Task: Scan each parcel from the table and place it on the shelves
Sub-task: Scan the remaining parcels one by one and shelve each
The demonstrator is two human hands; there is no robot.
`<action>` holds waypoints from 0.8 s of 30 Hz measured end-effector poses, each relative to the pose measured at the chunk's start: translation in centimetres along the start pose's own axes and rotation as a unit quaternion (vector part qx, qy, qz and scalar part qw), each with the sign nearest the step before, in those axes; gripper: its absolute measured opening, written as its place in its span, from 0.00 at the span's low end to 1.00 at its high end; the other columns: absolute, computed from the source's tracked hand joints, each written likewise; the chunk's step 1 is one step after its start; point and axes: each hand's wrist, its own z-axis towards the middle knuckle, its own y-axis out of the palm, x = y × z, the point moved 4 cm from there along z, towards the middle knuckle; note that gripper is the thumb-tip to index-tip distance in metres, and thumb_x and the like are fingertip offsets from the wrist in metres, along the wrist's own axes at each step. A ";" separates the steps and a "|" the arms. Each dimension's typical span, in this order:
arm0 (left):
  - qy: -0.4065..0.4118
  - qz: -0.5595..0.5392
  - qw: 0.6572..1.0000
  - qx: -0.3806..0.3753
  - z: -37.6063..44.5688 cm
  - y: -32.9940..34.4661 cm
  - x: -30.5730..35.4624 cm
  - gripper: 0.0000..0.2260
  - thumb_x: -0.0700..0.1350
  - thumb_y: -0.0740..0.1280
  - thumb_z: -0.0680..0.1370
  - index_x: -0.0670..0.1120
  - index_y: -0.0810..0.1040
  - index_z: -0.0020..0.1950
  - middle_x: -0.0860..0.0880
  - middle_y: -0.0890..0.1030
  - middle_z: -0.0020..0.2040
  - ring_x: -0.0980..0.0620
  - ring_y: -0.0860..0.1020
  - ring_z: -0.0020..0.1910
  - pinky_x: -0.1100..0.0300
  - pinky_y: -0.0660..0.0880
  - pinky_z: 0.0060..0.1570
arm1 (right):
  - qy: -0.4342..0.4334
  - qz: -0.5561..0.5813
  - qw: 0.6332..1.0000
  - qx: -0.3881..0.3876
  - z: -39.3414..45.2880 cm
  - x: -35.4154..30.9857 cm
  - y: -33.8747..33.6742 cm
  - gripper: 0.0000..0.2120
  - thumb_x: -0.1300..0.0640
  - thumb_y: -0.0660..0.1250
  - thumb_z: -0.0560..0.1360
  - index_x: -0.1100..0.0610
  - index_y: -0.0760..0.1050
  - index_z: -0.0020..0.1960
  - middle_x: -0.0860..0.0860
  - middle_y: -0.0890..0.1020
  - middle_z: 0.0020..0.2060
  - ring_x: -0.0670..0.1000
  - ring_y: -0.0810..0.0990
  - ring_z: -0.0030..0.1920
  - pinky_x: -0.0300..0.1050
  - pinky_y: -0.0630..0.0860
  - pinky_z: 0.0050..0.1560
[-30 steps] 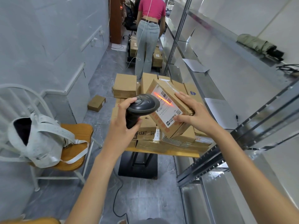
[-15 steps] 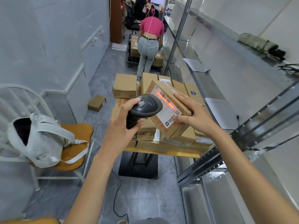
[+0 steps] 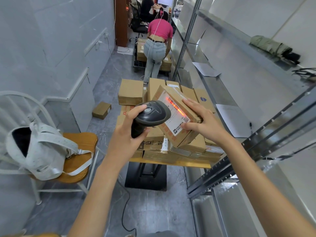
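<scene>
My right hand (image 3: 202, 121) grips a brown cardboard parcel (image 3: 172, 100) by its right side and holds it tilted above the stack, white label facing up. My left hand (image 3: 127, 132) grips the handle of a black barcode scanner (image 3: 152, 114), whose head is just left of the label. A red scan line lies across the label's barcode. Under both hands, several more cardboard parcels (image 3: 130, 91) are piled on a small yellow-edged table (image 3: 171, 163). Metal shelves (image 3: 227, 103) run along the right side.
A white chair with a wooden seat (image 3: 80, 139) carries a pale backpack (image 3: 39, 151) at the left. One small box (image 3: 101, 110) lies on the floor. A person in a pink top (image 3: 158, 47) bends over boxes farther down the aisle. The scanner cable (image 3: 124, 214) trails on the floor.
The scanner head has moved closer over the label and the red line has shifted along the barcode. The person in pink has walked farther away and bent forward.
</scene>
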 end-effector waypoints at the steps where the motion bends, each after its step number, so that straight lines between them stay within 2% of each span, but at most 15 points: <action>1: 0.001 0.001 1.000 0.001 0.0 0.0 0.0 0.39 0.37 0.76 0.74 0.65 0.59 0.72 0.57 0.71 0.67 0.56 0.76 0.61 0.73 0.73 0.56 | 0.000 0.000 1.000 0.002 0.1 0.0 -0.1 0.41 0.44 0.72 0.66 0.36 0.61 0.77 0.38 0.62 0.77 0.52 0.63 0.75 0.64 0.67 0.71; 5: 0.017 0.012 1.000 0.022 0.1 -0.4 -0.2 0.37 0.36 0.76 0.74 0.61 0.61 0.73 0.55 0.71 0.66 0.62 0.73 0.60 0.77 0.72 0.55 | -0.003 0.001 1.000 0.004 0.3 0.2 -0.2 0.40 0.50 0.76 0.72 0.36 0.60 0.77 0.39 0.61 0.78 0.53 0.63 0.75 0.65 0.67 0.71; 7: 0.021 0.016 0.999 0.027 0.1 -0.5 -0.3 0.36 0.36 0.76 0.74 0.59 0.62 0.73 0.55 0.72 0.66 0.63 0.72 0.60 0.79 0.71 0.55 | -0.002 -0.001 1.000 0.005 0.4 0.2 0.0 0.40 0.50 0.75 0.72 0.36 0.60 0.77 0.38 0.61 0.77 0.53 0.62 0.75 0.65 0.67 0.71; 11: 0.023 0.020 0.999 0.021 0.1 -0.7 -0.5 0.37 0.35 0.76 0.74 0.59 0.62 0.73 0.53 0.72 0.67 0.63 0.72 0.60 0.79 0.71 0.56 | -0.003 -0.001 1.000 0.009 0.7 -0.1 0.4 0.39 0.52 0.76 0.73 0.35 0.60 0.77 0.38 0.61 0.77 0.53 0.63 0.75 0.65 0.67 0.71; 16: 0.024 0.018 0.999 0.030 0.1 -1.1 -0.7 0.36 0.35 0.76 0.74 0.59 0.63 0.73 0.45 0.75 0.69 0.63 0.72 0.60 0.78 0.71 0.56 | -0.006 0.001 1.000 0.012 0.8 -0.3 0.5 0.39 0.52 0.75 0.73 0.35 0.60 0.77 0.38 0.61 0.78 0.52 0.62 0.75 0.65 0.66 0.71; 20: 0.024 0.018 0.999 0.030 0.0 -1.1 -0.9 0.36 0.35 0.76 0.74 0.58 0.63 0.73 0.53 0.72 0.67 0.65 0.72 0.60 0.79 0.71 0.55 | -0.006 0.011 1.000 0.007 0.8 -0.2 0.7 0.39 0.52 0.76 0.73 0.36 0.61 0.77 0.37 0.61 0.78 0.53 0.62 0.76 0.65 0.66 0.71; 24: 0.023 0.021 0.999 0.022 0.0 -1.2 -1.0 0.36 0.35 0.76 0.74 0.58 0.63 0.73 0.54 0.72 0.66 0.65 0.72 0.59 0.79 0.70 0.55 | -0.003 0.014 1.000 0.006 0.8 0.0 0.7 0.40 0.53 0.76 0.72 0.35 0.61 0.77 0.37 0.61 0.77 0.52 0.62 0.75 0.64 0.67 0.71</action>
